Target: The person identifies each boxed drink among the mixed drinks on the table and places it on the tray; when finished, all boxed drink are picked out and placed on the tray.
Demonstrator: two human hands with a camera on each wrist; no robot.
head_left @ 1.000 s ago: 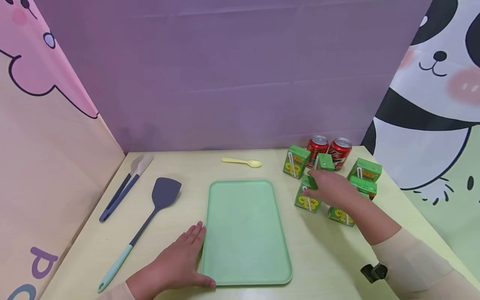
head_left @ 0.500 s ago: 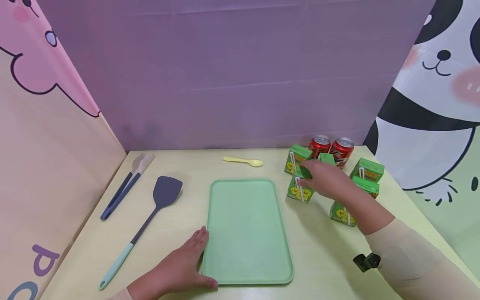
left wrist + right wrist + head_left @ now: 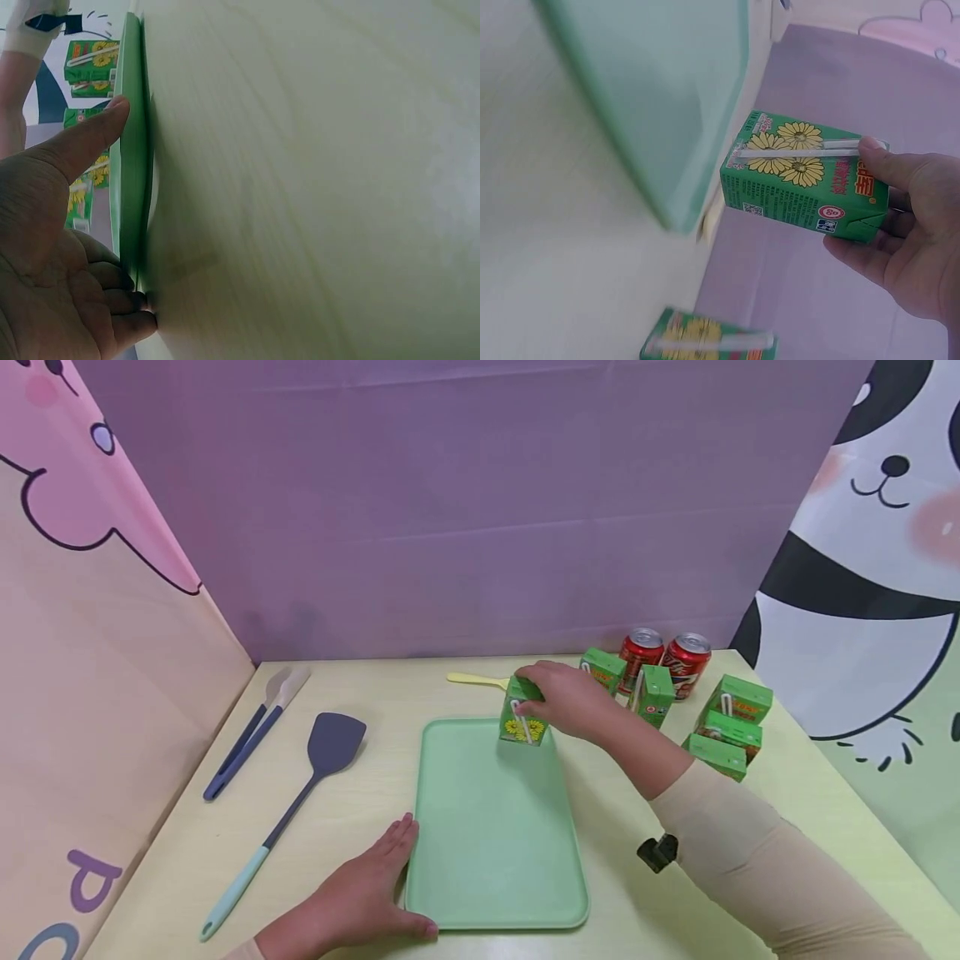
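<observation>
My right hand (image 3: 570,697) grips a green drink carton (image 3: 522,718) by its upper end, over the far right corner of the green tray (image 3: 487,827). In the right wrist view, yellow flowers and a white straw show on the held carton (image 3: 802,176), with the thumb on the straw side. My left hand (image 3: 360,889) lies at the tray's near left edge, fingers fairly straight along its side and thumb at the front corner. In the left wrist view, that thumb (image 3: 97,135) touches the tray's rim (image 3: 133,150).
Several more cartons (image 3: 652,693) stand at the right, with two red cans (image 3: 686,664) behind them. A yellow spoon (image 3: 476,679) lies beyond the tray. On the left lie a spatula (image 3: 333,747) and tongs (image 3: 255,735).
My right hand has carried the carton left from the group at the right to above the tray's far end. The left hand keeps its place at the tray.
</observation>
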